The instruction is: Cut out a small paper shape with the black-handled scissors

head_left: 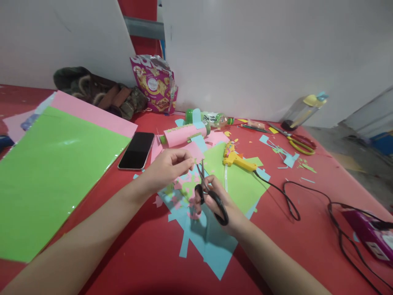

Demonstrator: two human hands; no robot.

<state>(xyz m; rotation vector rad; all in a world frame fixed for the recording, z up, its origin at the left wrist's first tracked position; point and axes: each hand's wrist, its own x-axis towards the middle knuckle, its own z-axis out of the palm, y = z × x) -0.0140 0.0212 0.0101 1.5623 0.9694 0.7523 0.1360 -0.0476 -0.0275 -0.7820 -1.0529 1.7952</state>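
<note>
My right hand (219, 200) has its fingers through the black handles of a pair of scissors (215, 198), whose blades stand slightly apart and point away from me. Just left of the blade tips, my left hand (173, 166) is closed in a pinch. Whatever sits between its thumb and finger is too small to make out. Below both hands lie many small pink and green paper scraps (186, 188) on sheets of light blue paper (215, 250). A green paper sheet (242, 188) is partly under a yellow glue gun (238, 159) with a clear glue stick.
At left are a large green sheet pack (61, 176) and a phone (136, 150). Behind stand a purple snack bag (156, 84), a pink paper roll (184, 135) and a plastic bottle (215, 119). Larger scissors (299, 143), a clear bottle (302, 110), black cable (288, 200) and purple box (368, 233) are rightward.
</note>
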